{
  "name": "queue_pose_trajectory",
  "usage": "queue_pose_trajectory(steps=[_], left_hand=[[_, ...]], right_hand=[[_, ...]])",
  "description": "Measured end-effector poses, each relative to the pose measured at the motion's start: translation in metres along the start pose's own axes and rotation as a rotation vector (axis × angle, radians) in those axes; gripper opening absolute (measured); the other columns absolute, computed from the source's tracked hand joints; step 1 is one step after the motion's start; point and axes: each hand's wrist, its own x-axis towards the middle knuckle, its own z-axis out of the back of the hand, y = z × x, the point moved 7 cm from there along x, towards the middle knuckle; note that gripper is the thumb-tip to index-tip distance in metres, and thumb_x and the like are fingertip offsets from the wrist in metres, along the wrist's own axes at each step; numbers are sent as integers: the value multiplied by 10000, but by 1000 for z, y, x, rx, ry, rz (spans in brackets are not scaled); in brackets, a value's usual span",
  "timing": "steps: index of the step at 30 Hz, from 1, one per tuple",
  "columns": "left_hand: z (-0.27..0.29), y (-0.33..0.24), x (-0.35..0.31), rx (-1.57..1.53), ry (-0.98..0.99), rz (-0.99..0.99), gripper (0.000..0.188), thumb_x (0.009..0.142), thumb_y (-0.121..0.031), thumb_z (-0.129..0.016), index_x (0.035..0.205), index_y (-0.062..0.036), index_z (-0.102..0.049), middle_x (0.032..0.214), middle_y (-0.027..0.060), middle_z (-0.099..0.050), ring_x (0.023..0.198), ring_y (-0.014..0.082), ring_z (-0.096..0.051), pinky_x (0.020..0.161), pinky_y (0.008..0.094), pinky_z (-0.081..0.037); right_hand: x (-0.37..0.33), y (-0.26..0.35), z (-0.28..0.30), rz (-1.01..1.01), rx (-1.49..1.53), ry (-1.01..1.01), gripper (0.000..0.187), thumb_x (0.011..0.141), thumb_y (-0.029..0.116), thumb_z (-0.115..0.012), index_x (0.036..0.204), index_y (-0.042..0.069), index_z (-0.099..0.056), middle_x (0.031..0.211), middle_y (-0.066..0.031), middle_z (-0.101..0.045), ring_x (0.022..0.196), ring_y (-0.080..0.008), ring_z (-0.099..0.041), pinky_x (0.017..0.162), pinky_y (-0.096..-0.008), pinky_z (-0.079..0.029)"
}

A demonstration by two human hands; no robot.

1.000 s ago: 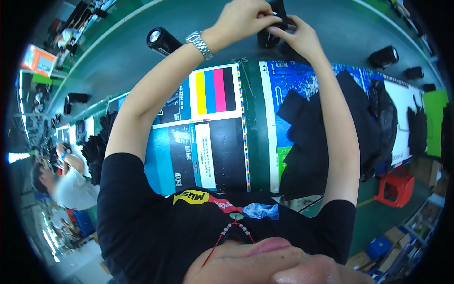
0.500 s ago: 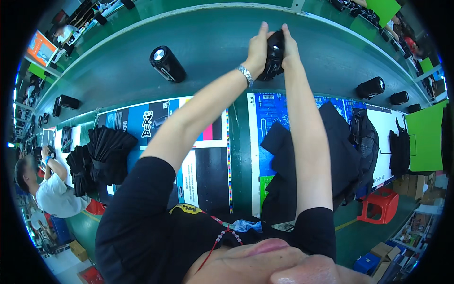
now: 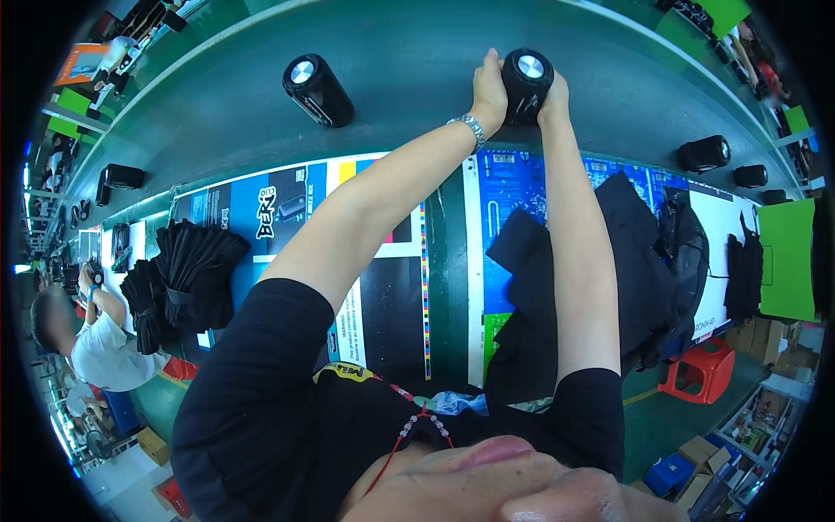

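Out at the far side of the bench, a black cylindrical speaker [image 3: 527,91] stands between my hands, its round silver end facing up toward me. My left hand [image 3: 490,94] closes on its left side, with a metal watch or bracelet at the wrist. From the right, my right hand [image 3: 554,97] grips the other side, its fingers partly hidden behind the speaker. Another black speaker [image 3: 320,94] with a silver end sits to the left on the same green surface.
Bundled black cloth pouches [image 3: 204,274] lie on the left of the table, loose black cloth [image 3: 626,261] under my right arm. More speakers [image 3: 704,154] stand at far right. A co-worker [image 3: 109,344] sits at left; a red stool [image 3: 698,372] is at right.
The speaker between my hands has turned, so its silver end now shows. Both hands have shifted slightly right with it and stay on its sides. My view has also shifted a little.
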Motion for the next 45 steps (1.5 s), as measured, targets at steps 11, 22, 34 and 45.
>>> queue_pose_trajectory(steps=[11, 22, 34, 45], left_hand=[[106, -116, -102, 429, 292, 96, 539, 1011, -416, -365, 1259, 46, -490, 1145, 132, -647, 1102, 190, -579, 972, 309, -394], [192, -185, -225, 136, 90, 31, 357, 898, -238, -659, 1152, 11, -615, 1056, 50, -645, 1002, 87, -566, 877, 242, -432], [211, -201, -224, 83, 82, -105, 207, 883, -100, -651, 1066, -17, -599, 973, 26, -634, 894, 73, -584, 806, 228, -472], [195, -189, -209, 190, 236, 0, 238, 877, -114, -662, 1077, -4, -595, 1035, 37, -603, 913, 77, -580, 830, 229, -466]], right_hand=[[-117, 157, 71, 492, -174, -443, 238, 926, 118, -525, 956, -73, -664, 922, -129, -684, 800, -220, -666, 758, -343, -539], [-339, 1, -143, 59, -28, 390, 353, 1003, 201, -453, 1220, -53, -568, 1190, -124, -599, 1077, -162, -569, 957, -275, -414], [-346, -53, -137, 194, -434, 301, 289, 920, 65, -592, 1194, -28, -594, 1118, -83, -624, 1038, -138, -579, 919, -265, -435], [-336, -42, -134, 100, -109, 470, 207, 896, -25, -571, 1094, -35, -627, 1044, -45, -579, 972, -109, -555, 850, -231, -436]])
